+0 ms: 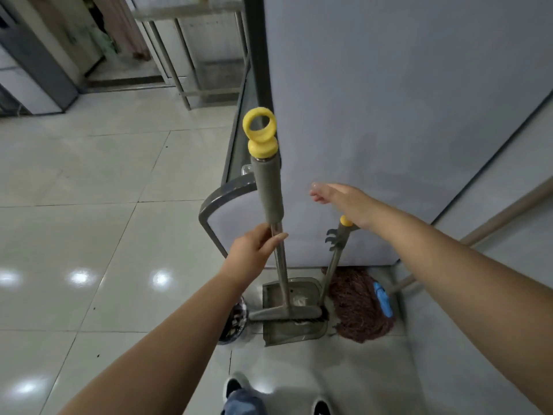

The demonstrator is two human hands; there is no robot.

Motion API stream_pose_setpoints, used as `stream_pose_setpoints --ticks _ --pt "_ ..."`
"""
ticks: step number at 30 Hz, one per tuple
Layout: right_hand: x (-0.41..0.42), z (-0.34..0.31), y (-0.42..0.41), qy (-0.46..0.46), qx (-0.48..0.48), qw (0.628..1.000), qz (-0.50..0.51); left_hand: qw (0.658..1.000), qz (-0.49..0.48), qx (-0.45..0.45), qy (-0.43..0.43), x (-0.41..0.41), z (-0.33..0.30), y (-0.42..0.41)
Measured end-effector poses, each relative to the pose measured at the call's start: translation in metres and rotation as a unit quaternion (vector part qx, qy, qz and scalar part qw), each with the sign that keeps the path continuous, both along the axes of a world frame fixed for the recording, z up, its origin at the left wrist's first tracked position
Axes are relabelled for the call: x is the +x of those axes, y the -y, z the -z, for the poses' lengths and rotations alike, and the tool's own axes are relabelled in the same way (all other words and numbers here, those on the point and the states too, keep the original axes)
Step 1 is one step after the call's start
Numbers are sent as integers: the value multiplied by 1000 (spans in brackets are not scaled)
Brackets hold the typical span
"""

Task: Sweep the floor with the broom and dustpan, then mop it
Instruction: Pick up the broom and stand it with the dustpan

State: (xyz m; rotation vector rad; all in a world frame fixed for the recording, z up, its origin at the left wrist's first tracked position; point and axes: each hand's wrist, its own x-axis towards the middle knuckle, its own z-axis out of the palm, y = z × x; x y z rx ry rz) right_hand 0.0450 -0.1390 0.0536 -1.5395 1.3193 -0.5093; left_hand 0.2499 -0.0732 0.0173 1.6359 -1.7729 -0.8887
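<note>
The broom (270, 199) stands upright, with a grey foam grip, a yellow ring on top and its grey head down over the dustpan. My left hand (254, 253) is closed around the metal shaft just below the foam grip. The grey dustpan (291, 329) sits on the floor; its thin handle (336, 253) with a comb and yellow cap leans against the white panel. My right hand (341, 202) hovers open above that handle's yellow cap, touching nothing. A brown string mop (357, 307) with a blue clamp lies to the right, its wooden pole running up right.
A large white panel with a dark frame (389, 130) stands just behind the tools. A dark round object (236, 322) sits on the floor left of the dustpan. Glossy pale tiles (89, 235) spread to the left. A steel table (191, 55) stands farther back. My shoes show at the bottom.
</note>
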Motion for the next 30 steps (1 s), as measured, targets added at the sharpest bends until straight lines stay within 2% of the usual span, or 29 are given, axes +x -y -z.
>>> stream_pose_setpoints --ticks 1,5,9,13,18,23,27,30 --pt "10 -8 -7 -6 -31 999 -18 1000 22 -6 8 0 -2 5" --pt "43 -17 -27 -132 -152 976 -86 993 99 -44 42 5 -7 27" --pt "64 -9 -27 -122 -151 978 82 971 226 -30 67 9 -6 51" --pt "77 -5 -29 -136 -134 941 280 950 305 -12 73 4 -2 73" --pt "71 4 -39 -190 -107 894 392 926 376 5 40 -14 20 85" --pt "51 18 -44 -148 -57 887 433 923 381 35 27 -34 51 91" --pt "37 41 -35 -132 -52 877 459 942 328 57 35 -56 80 101" --pt "32 59 -28 -128 -38 879 457 942 326 67 29 -64 105 108"
